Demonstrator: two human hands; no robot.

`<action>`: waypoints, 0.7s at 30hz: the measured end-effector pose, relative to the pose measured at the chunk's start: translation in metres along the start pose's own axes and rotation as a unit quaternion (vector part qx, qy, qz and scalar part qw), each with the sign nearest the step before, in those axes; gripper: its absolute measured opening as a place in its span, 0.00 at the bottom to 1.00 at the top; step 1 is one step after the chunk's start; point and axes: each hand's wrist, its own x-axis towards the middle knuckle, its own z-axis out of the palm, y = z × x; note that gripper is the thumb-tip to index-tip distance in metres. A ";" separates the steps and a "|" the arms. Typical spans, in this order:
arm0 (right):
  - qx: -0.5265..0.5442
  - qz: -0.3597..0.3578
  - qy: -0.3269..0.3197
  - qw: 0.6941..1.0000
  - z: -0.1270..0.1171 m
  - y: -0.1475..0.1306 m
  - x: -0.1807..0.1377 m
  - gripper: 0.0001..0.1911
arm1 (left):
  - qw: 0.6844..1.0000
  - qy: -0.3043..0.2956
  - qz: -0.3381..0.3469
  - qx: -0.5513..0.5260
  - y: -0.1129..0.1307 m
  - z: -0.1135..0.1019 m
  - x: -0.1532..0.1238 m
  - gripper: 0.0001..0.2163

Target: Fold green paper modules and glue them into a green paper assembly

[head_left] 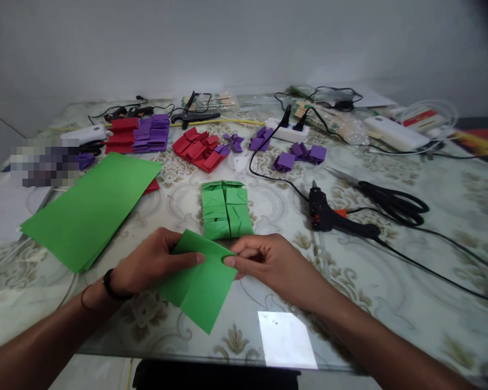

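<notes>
A green paper sheet (199, 284) lies folded near the table's front edge, held by both hands. My left hand (150, 265) grips its left side, thumb on top and fingers closed over the paper. My right hand (264, 260) pinches the right edge of the same sheet, fingers curled. Just beyond the hands sits a pile of folded green paper pieces (225, 208).
A stack of large green sheets (91, 208) lies at left. Red folded pieces (197, 149), purple folded pieces (152, 132), a black glue gun (329, 216) with its cable, black scissors (390, 200), a power strip (287, 130) and a white card (287, 338) lie on the patterned table.
</notes>
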 end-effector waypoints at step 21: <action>-0.075 -0.059 -0.014 0.995 0.003 0.000 0.000 0.19 | 0.999 -0.025 -0.004 0.048 0.000 0.010 0.001 0.17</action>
